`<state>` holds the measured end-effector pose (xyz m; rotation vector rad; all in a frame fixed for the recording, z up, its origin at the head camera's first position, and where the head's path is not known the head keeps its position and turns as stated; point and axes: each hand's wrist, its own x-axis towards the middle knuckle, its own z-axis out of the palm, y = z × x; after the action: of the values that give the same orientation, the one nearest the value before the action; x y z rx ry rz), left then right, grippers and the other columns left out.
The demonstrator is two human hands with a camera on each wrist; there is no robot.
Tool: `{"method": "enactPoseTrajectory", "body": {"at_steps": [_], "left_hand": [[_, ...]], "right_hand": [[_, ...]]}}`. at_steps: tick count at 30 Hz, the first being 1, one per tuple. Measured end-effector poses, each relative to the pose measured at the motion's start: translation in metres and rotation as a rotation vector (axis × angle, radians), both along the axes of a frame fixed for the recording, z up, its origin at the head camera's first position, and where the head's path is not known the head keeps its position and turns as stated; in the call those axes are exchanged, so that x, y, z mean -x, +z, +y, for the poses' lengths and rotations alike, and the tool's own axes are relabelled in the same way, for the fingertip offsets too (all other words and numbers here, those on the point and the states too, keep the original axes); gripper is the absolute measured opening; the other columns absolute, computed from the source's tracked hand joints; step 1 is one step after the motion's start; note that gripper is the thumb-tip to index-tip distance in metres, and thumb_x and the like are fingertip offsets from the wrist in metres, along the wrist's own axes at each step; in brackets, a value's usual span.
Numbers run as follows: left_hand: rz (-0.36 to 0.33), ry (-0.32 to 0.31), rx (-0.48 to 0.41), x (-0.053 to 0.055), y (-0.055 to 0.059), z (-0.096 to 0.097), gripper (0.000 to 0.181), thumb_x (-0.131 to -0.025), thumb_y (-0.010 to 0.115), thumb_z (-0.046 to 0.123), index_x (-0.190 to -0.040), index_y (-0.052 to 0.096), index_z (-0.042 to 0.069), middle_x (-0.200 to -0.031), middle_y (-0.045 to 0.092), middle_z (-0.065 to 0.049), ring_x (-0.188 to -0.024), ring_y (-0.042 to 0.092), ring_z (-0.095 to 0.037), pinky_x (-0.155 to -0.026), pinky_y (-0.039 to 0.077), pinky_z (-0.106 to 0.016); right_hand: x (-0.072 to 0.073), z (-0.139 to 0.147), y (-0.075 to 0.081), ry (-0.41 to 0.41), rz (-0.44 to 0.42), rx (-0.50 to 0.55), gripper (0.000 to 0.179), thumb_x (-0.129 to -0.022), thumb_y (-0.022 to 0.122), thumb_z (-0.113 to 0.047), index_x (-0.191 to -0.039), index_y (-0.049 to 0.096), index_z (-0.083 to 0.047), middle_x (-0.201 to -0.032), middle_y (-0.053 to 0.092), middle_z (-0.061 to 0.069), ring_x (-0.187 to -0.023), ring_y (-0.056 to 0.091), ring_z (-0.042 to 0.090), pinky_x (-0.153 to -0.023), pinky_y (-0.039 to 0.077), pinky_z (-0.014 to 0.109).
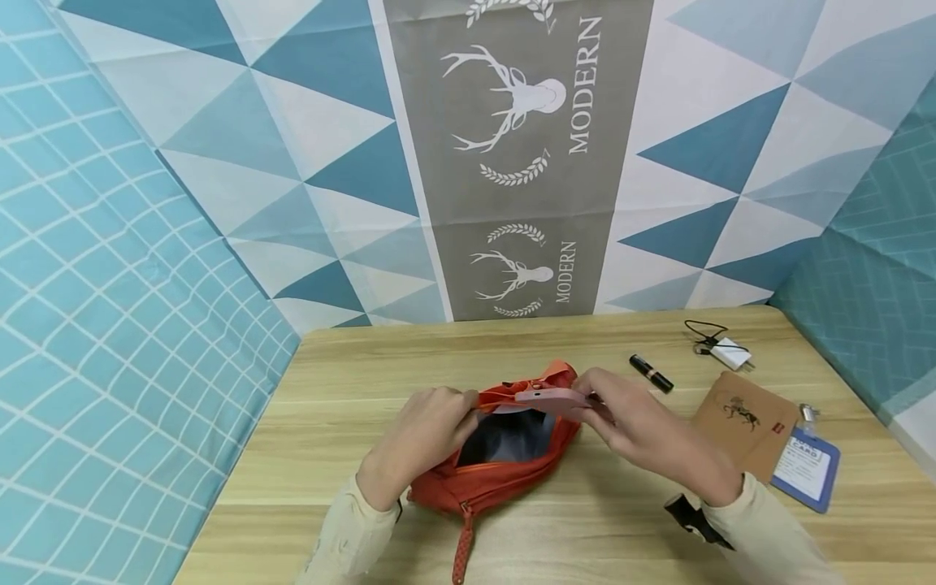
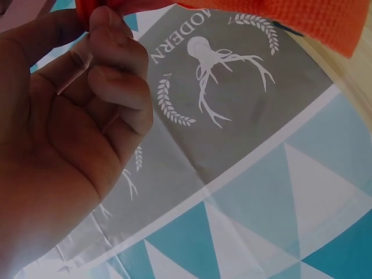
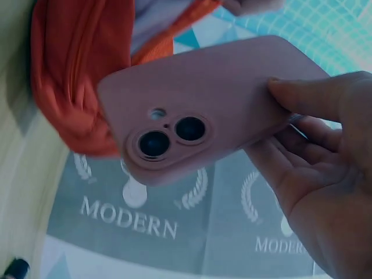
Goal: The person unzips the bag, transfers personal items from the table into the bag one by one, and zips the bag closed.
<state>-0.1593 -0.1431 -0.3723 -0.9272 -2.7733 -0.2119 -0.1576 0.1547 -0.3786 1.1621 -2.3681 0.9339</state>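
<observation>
An orange-red zip bag (image 1: 504, 485) lies on the table with its dark-lined mouth open and a braided zip pull hanging toward the front. My left hand (image 1: 422, 431) pinches the bag's rim on its left side; the left wrist view shows thumb and fingertips gathered on the orange fabric (image 2: 290, 17). In my right hand (image 1: 639, 422) is a pink phone (image 1: 552, 400), gripped at one end between thumb and fingers. The phone is held over the far side of the bag's mouth. Its two camera lenses (image 3: 190, 128) face the right wrist camera.
Right of the bag on the wooden table (image 1: 351, 366) lie a short black tube (image 1: 651, 374), a white charger (image 1: 730, 353) with a black cable, a brown notebook (image 1: 753, 426) with a horse picture, and a blue card holder (image 1: 829, 487). Patterned cloth walls (image 1: 351, 162) stand behind and beside.
</observation>
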Motion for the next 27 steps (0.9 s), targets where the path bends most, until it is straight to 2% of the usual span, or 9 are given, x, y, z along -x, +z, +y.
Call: {"method": "enactPoseTrajectory", "body": {"at_steps": [6, 12, 16, 20, 24, 27], "left_hand": [[-0.041, -0.024, -0.003, -0.001, 0.002, 0.004, 0.022, -0.097, 0.063, 0.019, -0.076, 0.056, 0.018, -0.055, 0.040, 0.009, -0.048, 0.039, -0.006, -0.049, 0.035, -0.023], [-0.093, -0.075, -0.041, -0.002, 0.004, 0.006, 0.021, -0.099, 0.060, 0.018, -0.078, 0.056, 0.019, -0.057, 0.042, 0.010, -0.050, 0.037, -0.004, -0.050, 0.034, -0.021], [-0.159, -0.124, -0.084, -0.002, 0.005, 0.005, 0.022, -0.099, 0.060, 0.017, -0.078, 0.056, 0.020, -0.059, 0.042, 0.011, -0.051, 0.038, -0.003, -0.052, 0.036, -0.021], [-0.220, -0.149, -0.098, -0.003, 0.006, 0.004, 0.022, -0.099, 0.060, 0.016, -0.077, 0.056, 0.021, -0.059, 0.041, 0.012, -0.052, 0.038, -0.002, -0.053, 0.037, -0.021], [-0.229, -0.134, -0.093, -0.003, 0.009, 0.000, 0.023, -0.098, 0.061, 0.017, -0.076, 0.055, 0.022, -0.060, 0.042, 0.011, -0.054, 0.040, -0.004, -0.054, 0.038, -0.022], [-0.224, -0.120, -0.090, -0.004, 0.010, -0.003, 0.023, -0.097, 0.062, 0.017, -0.075, 0.055, 0.022, -0.061, 0.045, 0.011, -0.055, 0.042, -0.004, -0.056, 0.039, -0.023]], "right_hand": [[-0.010, -0.016, -0.005, 0.124, 0.024, 0.062, 0.034, -0.081, 0.071, 0.014, -0.100, 0.055, -0.008, -0.104, 0.062, 0.000, -0.091, 0.062, 0.008, -0.076, 0.052, 0.017], [-0.022, -0.034, -0.016, 0.214, 0.060, 0.078, 0.003, -0.100, 0.058, -0.012, -0.102, 0.056, -0.011, -0.113, 0.063, 0.004, -0.101, 0.062, 0.013, -0.087, 0.049, 0.018], [-0.024, -0.045, -0.028, 0.263, 0.044, 0.103, 0.010, -0.104, 0.050, -0.020, -0.103, 0.057, -0.012, -0.115, 0.064, 0.005, -0.106, 0.063, 0.014, -0.089, 0.049, 0.019], [-0.021, -0.050, -0.038, 0.273, 0.045, 0.085, 0.004, -0.101, 0.057, -0.013, -0.105, 0.058, -0.012, -0.114, 0.064, 0.003, -0.105, 0.064, 0.013, -0.089, 0.050, 0.020], [-0.013, -0.048, -0.043, 0.222, 0.054, 0.041, 0.025, -0.090, 0.070, 0.001, -0.109, 0.059, -0.012, -0.108, 0.064, -0.002, -0.098, 0.063, 0.009, -0.084, 0.050, 0.019], [-0.007, -0.045, -0.046, 0.169, 0.044, 0.009, 0.033, -0.085, 0.073, 0.004, -0.110, 0.059, -0.012, -0.103, 0.063, -0.006, -0.093, 0.061, 0.005, -0.080, 0.050, 0.018]]}}
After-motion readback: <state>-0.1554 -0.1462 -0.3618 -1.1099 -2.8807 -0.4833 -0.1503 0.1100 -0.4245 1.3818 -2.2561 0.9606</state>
